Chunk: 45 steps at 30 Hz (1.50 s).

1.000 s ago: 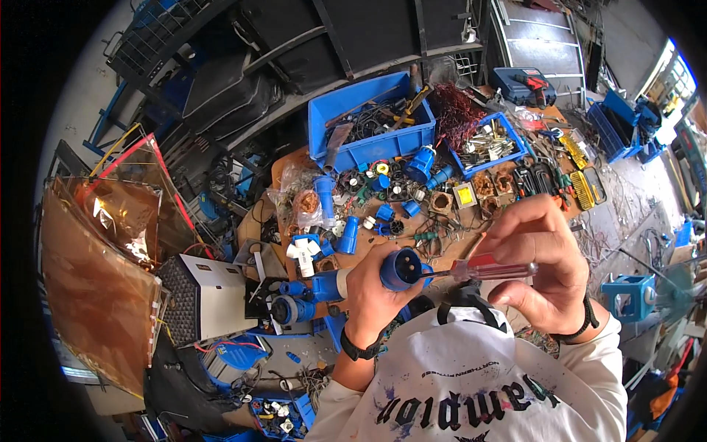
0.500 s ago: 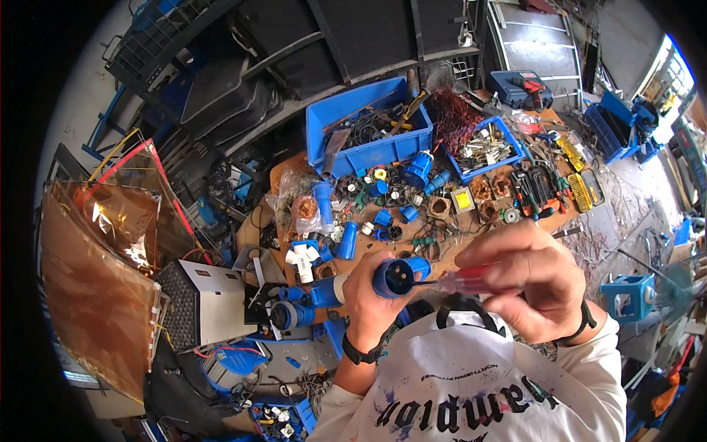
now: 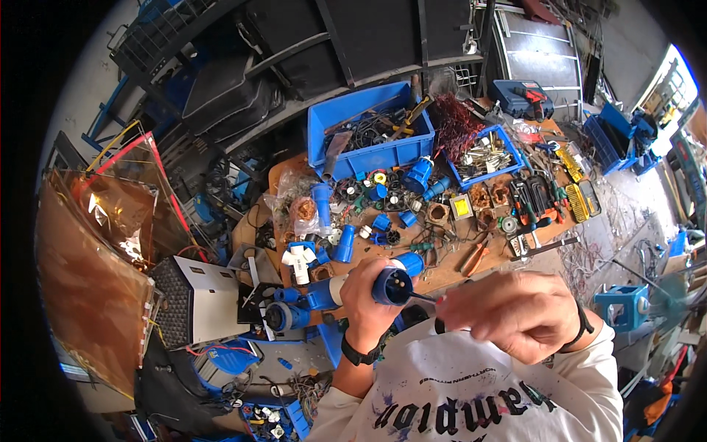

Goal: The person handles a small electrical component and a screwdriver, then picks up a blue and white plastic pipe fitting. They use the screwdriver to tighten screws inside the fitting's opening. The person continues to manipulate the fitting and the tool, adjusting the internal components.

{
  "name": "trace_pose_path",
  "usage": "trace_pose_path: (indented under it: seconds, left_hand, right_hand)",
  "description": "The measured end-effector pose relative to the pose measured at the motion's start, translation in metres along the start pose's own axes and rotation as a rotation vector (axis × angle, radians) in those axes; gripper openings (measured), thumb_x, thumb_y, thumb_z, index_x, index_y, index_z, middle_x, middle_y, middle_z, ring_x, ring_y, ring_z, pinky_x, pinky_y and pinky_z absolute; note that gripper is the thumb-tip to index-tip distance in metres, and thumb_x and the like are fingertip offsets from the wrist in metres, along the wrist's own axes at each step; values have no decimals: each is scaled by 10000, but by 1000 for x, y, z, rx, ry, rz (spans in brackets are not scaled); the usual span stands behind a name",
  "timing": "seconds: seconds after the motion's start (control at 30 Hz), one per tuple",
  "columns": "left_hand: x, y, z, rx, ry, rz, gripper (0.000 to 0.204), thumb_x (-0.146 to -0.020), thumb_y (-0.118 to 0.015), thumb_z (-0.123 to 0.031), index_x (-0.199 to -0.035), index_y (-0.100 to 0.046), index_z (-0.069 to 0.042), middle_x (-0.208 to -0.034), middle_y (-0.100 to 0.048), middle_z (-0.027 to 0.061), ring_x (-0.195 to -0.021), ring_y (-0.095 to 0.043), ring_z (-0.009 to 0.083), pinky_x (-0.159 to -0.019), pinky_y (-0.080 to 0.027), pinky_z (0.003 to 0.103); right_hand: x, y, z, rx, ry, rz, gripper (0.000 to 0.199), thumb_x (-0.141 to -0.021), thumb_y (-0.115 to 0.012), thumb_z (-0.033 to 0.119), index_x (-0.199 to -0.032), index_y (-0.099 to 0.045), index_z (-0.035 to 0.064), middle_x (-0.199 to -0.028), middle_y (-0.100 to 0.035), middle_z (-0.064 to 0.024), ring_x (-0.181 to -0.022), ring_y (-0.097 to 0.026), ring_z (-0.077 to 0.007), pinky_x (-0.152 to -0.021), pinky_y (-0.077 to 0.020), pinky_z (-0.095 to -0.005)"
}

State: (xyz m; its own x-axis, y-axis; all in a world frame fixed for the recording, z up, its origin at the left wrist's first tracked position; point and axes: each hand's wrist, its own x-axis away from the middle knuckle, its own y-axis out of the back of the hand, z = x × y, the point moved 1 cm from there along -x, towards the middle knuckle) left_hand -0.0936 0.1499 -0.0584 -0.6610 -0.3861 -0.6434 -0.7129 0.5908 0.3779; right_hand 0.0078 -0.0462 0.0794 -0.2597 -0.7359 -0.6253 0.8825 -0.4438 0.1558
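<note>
My left hand (image 3: 361, 298) is wrapped around a blue industrial plug (image 3: 381, 281) above the table's near side. The plug's open end faces up toward me, with metal pins inside its dark socket. From the right, the thin dark shaft of a screwdriver (image 3: 422, 296) reaches to the plug's rim; where its tip ends I cannot tell. My right hand (image 3: 515, 313) is closed around the screwdriver's red handle, which the fingers almost wholly cover. Beside my left hand lie another blue connector (image 3: 289, 315) and a white pipe-like fitting (image 3: 298, 264).
A workbench (image 3: 434, 269) carries loose blue connector parts, orange-handled pliers (image 3: 477, 256) and hand tools. At its back stand a large blue bin (image 3: 375, 158) of metal pieces and a blue tray (image 3: 471, 180) of brass-coloured parts. A white box (image 3: 210, 298) stands at the left.
My right hand has turned over, its back now facing up and hiding the red handle. Its fingers have also come lower. The plug has shifted slightly, still in my left hand.
</note>
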Motion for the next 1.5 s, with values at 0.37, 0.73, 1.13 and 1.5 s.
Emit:
trace_pose_path:
  seconds: [0.37,0.73,1.13,1.5]
  left_hand:
    - [5,-16,5,68,24,-20,442,-662,-895,-167,-991,-619,-62,-885,-670,117,-775,-668,309,-678,-529,383]
    - [-8,-67,-26,35,113,-7,437,-661,-892,-158,-987,-621,-52,-895,-668,135,-785,-664,331,-681,-527,395]
    - [-2,-151,-81,-136,157,8,508,-619,-897,-96,-1033,-609,-37,-918,-667,147,-811,-664,345,-712,-538,409]
    - [-3,-192,-107,-115,184,45,517,-607,-892,-106,-1038,-613,-43,-962,-676,151,-849,-663,353,-729,-527,419]
  right_hand:
    - [5,9,2,186,13,-92,301,-799,-768,-5,-1092,-724,50,-1034,-674,-139,-948,-679,-283,-820,-563,-374]
    - [15,61,9,276,97,-50,266,-805,-826,194,-1018,-738,62,-1091,-634,-139,-979,-652,-279,-834,-543,-379]
    - [77,175,13,-121,3,119,203,-902,-673,6,-1102,-645,-8,-1028,-693,-221,-1045,-684,-405,-912,-570,-517]
    - [100,221,26,249,53,-150,314,-766,-823,73,-1065,-732,42,-1035,-669,-133,-917,-660,-211,-745,-564,-312]
